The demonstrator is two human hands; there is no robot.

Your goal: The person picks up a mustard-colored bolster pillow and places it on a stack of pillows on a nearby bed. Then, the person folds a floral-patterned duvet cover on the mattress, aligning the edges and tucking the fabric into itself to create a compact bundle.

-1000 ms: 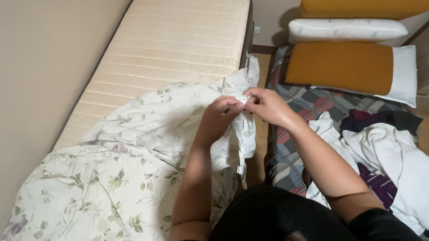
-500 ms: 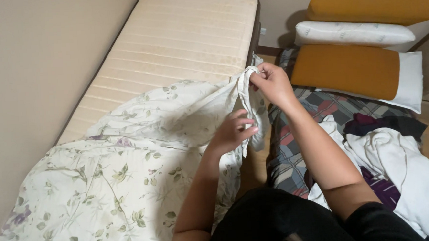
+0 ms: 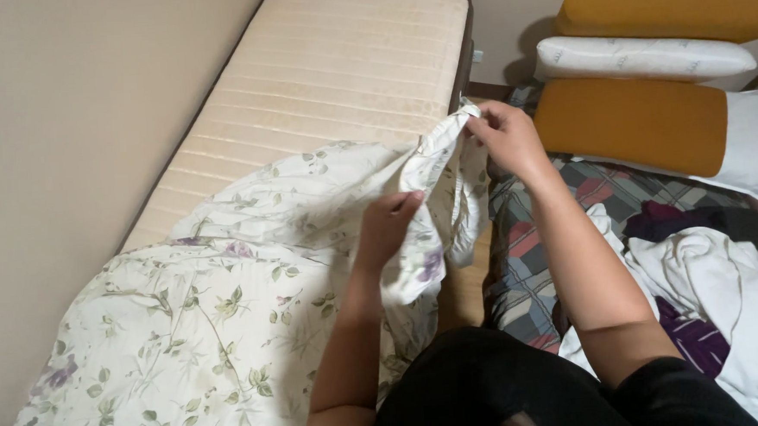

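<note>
Looks like the corner-finding stage of sorting out the white floral-print cotton duvet cover [image 3: 212, 334], which lies heaped over the near end of the bare cream quilted mattress [image 3: 346, 76]. The right hand [image 3: 506, 137] pinches a corner up at the mattress's right edge, while the left hand [image 3: 388, 225], just below, has its fingers closed around bunched fabric. My guess: next it needs sliding along the hem.

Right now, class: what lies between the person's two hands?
In the head view, a taut stretch of the floral duvet cover runs between them: the right hand pinches its corner, while the left hand grips the fabric lower down.
</note>
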